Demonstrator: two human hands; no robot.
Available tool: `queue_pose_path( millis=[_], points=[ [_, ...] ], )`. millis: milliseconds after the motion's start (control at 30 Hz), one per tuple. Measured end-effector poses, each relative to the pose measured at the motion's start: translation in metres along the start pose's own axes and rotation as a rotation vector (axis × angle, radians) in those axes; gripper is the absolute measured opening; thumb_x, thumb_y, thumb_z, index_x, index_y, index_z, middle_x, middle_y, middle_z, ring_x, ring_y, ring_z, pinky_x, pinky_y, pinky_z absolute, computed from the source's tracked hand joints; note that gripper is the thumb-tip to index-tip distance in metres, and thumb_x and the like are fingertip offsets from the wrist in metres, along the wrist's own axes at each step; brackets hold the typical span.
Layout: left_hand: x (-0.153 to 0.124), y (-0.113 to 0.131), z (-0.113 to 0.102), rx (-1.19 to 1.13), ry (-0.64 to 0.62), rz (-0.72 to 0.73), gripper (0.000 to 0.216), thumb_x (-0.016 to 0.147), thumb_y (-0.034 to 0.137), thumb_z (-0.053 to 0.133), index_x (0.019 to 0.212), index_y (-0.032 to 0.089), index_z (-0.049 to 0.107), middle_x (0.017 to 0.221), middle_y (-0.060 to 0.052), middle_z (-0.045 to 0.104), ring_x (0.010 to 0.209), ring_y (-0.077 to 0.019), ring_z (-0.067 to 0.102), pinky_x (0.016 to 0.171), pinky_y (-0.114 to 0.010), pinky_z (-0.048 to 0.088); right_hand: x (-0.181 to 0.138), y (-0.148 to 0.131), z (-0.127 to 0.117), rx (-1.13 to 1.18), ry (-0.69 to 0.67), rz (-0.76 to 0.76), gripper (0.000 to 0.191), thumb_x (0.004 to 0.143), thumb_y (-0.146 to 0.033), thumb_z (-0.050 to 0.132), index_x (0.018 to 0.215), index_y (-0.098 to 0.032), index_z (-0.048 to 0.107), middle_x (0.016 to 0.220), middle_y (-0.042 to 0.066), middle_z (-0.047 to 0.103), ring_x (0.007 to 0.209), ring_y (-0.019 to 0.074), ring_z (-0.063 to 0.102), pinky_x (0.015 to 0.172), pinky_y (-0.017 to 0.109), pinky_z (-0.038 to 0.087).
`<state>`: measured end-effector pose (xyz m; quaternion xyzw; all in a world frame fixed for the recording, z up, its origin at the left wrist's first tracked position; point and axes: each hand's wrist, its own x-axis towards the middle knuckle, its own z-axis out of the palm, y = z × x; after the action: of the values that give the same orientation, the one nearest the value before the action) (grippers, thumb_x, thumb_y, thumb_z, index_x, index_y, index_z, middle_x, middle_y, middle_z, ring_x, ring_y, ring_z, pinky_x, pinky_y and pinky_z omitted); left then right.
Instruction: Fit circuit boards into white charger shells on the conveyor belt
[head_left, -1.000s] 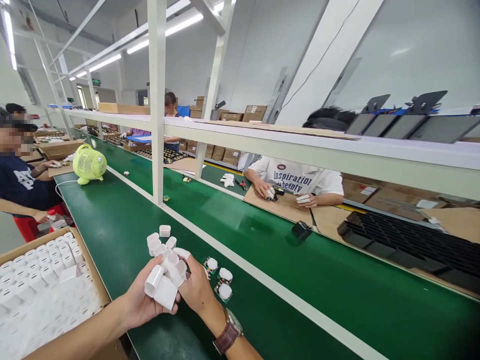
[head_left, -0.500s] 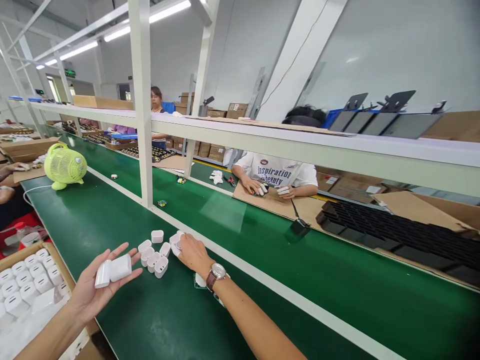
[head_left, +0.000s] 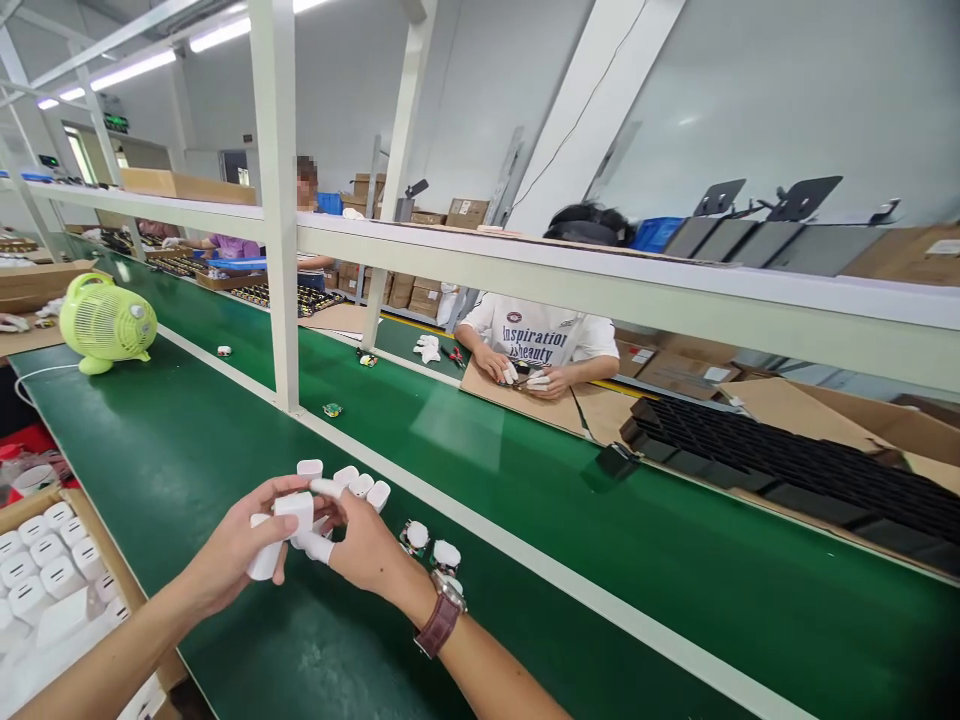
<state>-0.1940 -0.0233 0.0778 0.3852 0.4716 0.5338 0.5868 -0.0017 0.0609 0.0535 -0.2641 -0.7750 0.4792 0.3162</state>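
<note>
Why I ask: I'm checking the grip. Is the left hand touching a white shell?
Touching. The head view shows the left hand with its fingers wrapped around white shells, with no gap, above the green belt.

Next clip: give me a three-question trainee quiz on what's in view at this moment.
1. True or false: the left hand holds white housings.
2. What colour is the small fan on the belt?
3. Which wrist bears the watch: A left, B right?

Key: 1 true. 2 Light green. 3 B; the right hand meets the left over the housings.
</note>
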Motion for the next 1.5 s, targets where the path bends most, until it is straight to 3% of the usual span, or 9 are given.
queue_pose_path(
  millis=[167, 267, 367, 500, 733, 900, 1067, 1300, 1500],
  points=[
    [0.009, 0.012, -0.005, 0.114, 0.084, -0.009, 0.046, 0.084, 0.051, 0.084, 0.109, 0.020, 0.060, 0.084, -0.001, 0.070, 0.057, -0.0126, 0.060, 0.053, -0.024, 0.050, 0.000, 0.005, -0.009, 0.132, 0.053, 0.067, 0.042, 0.089, -0.027, 0.069, 0.131, -0.023, 0.060, 0.121, 0.008, 0.070, 0.108, 0.0232, 0.072, 0.094, 0.042, 0.062],
    [0.019, 0.008, -0.003, 0.064, 0.057, 0.024, 0.042, 0.085, 0.050, 0.082, 0.100, 0.019, 0.059, 0.072, 0.001, 0.066, 0.059, -0.0125, 0.057, 0.058, -0.024, 0.048, -0.007, 0.003, -0.005, -0.139, -0.079, 0.042, 0.065, 0.085, -0.021, 0.072, 0.146, -0.026, 0.050, 0.137, 0.011, 0.063, 0.118, 0.0272, 0.068, 0.100, 0.046, 0.060],
    [0.028, 0.002, -0.010, 0.154, 0.177, 0.114, 0.044, 0.084, 0.052, 0.080, 0.103, 0.020, 0.057, 0.074, 0.003, 0.061, 0.061, -0.0137, 0.058, 0.061, -0.026, 0.051, -0.018, 0.006, 0.003, -0.497, -0.086, -0.091, 0.055, 0.085, -0.005, 0.062, 0.137, -0.022, 0.056, 0.138, 0.013, 0.062, 0.124, 0.0304, 0.063, 0.106, 0.051, 0.055],
    [0.030, 0.000, -0.052, 0.490, 0.367, 0.246, 0.046, 0.085, 0.046, 0.069, 0.120, 0.024, 0.051, 0.094, 0.001, 0.055, 0.069, -0.0173, 0.061, 0.059, -0.031, 0.055, -0.041, 0.016, 0.006, -0.841, -0.047, -0.331, 0.039, 0.081, 0.007, 0.052, 0.108, -0.016, 0.067, 0.137, 0.017, 0.061, 0.126, 0.0333, 0.057, 0.103, 0.053, 0.054],
    [0.027, -0.010, -0.100, 1.322, 0.328, 0.153, 0.074, 0.077, 0.036, 0.066, 0.147, 0.023, 0.045, 0.124, -0.011, 0.056, 0.090, -0.0279, 0.068, 0.076, -0.039, 0.055, -0.079, 0.020, 0.009, -0.923, -0.094, -0.222, 0.009, 0.090, -0.022, 0.073, 0.096, -0.019, 0.067, 0.123, 0.014, 0.065, 0.108, 0.0338, 0.061, 0.091, 0.052, 0.060],
    [0.047, -0.012, -0.095, 1.368, 0.180, 0.138, 0.061, 0.085, 0.038, 0.062, 0.142, 0.018, 0.051, 0.112, -0.014, 0.070, 0.095, -0.0353, 0.070, 0.083, -0.043, 0.052, -0.079, 0.018, 0.009, -0.902, -0.186, -0.228, 0.024, 0.079, 0.000, 0.059, 0.088, -0.022, 0.064, 0.115, 0.013, 0.065, 0.107, 0.0327, 0.060, 0.089, 0.048, 0.061],
    [0.062, -0.017, -0.083, 1.320, 0.126, 0.224, 0.041, 0.097, 0.044, 0.051, 0.128, 0.020, 0.062, 0.127, -0.014, 0.069, 0.100, -0.0306, 0.071, 0.089, -0.040, 0.054, -0.072, 0.013, 0.003, -0.642, -0.089, -0.088, 0.022, 0.087, -0.010, 0.058, 0.106, -0.022, 0.062, 0.120, 0.011, 0.061, 0.095, 0.0254, 0.064, 0.084, 0.042, 0.060],
    [0.043, -0.045, -0.068, 1.215, 0.181, 0.454, 0.068, 0.102, 0.063, 0.052, 0.156, 0.023, 0.041, 0.165, -0.019, 0.036, 0.152, -0.0384, 0.039, 0.119, -0.056, 0.040, -0.061, 0.024, -0.012, -0.477, 0.028, -0.058, 0.055, 0.093, -0.025, 0.070, 0.144, -0.024, 0.050, 0.145, 0.011, 0.057, 0.131, 0.0315, 0.055, 0.111, 0.050, 0.049],
    [0.027, -0.072, -0.044, 1.506, -0.026, 0.735, 0.130, 0.068, 0.086, 0.077, 0.169, 0.027, 0.021, 0.171, -0.022, 0.028, 0.158, -0.0529, 0.017, 0.125, -0.072, 0.009, -0.050, 0.039, -0.021, -0.720, 0.137, 0.010, 0.017, 0.100, -0.018, 0.055, 0.114, -0.020, 0.065, 0.109, 0.013, 0.068, 0.104, 0.0327, 0.061, 0.092, 0.050, 0.054]
  ],
)
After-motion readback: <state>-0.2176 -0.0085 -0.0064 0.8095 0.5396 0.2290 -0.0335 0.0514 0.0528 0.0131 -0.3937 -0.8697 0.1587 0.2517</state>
